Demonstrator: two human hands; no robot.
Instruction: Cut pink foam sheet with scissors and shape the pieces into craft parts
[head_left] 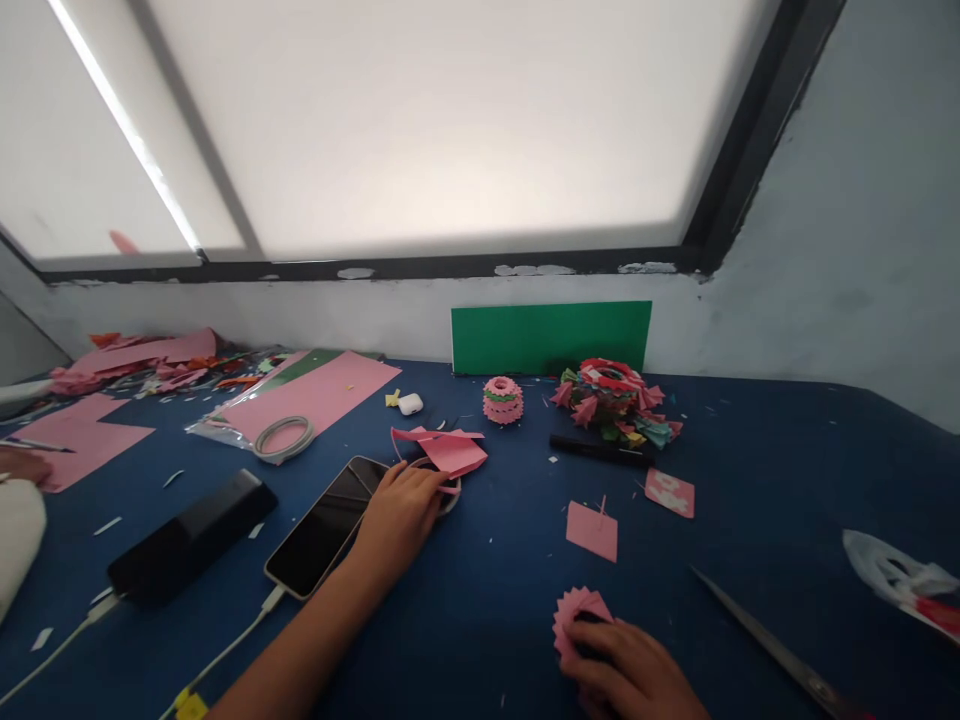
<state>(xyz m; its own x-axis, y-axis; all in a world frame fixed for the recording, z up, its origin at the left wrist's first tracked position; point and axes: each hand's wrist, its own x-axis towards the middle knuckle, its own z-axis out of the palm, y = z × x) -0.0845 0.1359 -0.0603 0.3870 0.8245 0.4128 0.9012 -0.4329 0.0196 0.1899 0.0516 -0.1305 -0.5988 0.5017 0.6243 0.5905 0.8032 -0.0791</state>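
My left hand reaches forward over the desk with its fingers bent together at a heap of pink paper pieces. A tape roll lies partly hidden beneath those fingers. Exactly what the fingertips pinch is hard to see, but pink paper shows right at them. Low on the right, my right hand has its thumb and fingers curled on a pleated pink paper ring, whose near side is covered by the hand. A pink paper square with a thin upright strip lies just beyond it.
Left of my arm lie a phone on a cable and a black power bank. Scissors lie at right. Farther back are a small pleated stack, a black pen and folded coloured pieces. Another person's hand shows at far left.
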